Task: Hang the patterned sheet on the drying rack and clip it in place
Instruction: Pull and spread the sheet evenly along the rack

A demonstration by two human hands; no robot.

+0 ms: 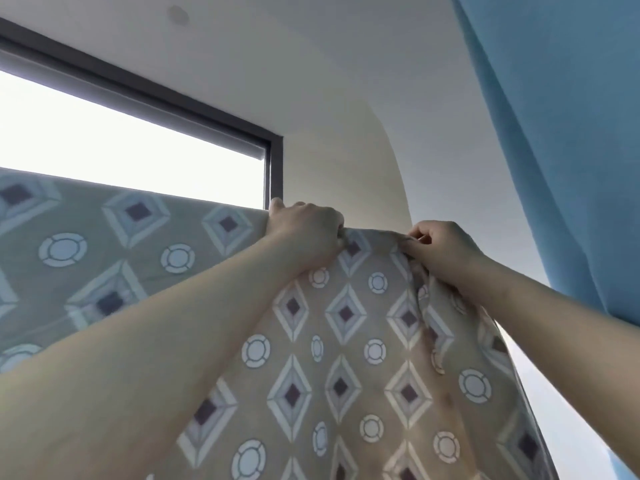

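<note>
The patterned sheet (346, 358) is beige with white diamonds and rings, and it fills the lower part of the head view. Its top edge runs level from the far left to the middle, folded over something hidden beneath; the drying rack itself does not show. My left hand (304, 230) is raised and grips the sheet's top edge near the middle. My right hand (440, 251) is a little to the right and pinches a bunched fold of the same edge. No clip is visible.
A blue curtain (561, 150) hangs at the upper right, close to my right arm. A bright window with a dark frame (275, 168) lies behind the sheet on the left. White ceiling and wall lie above.
</note>
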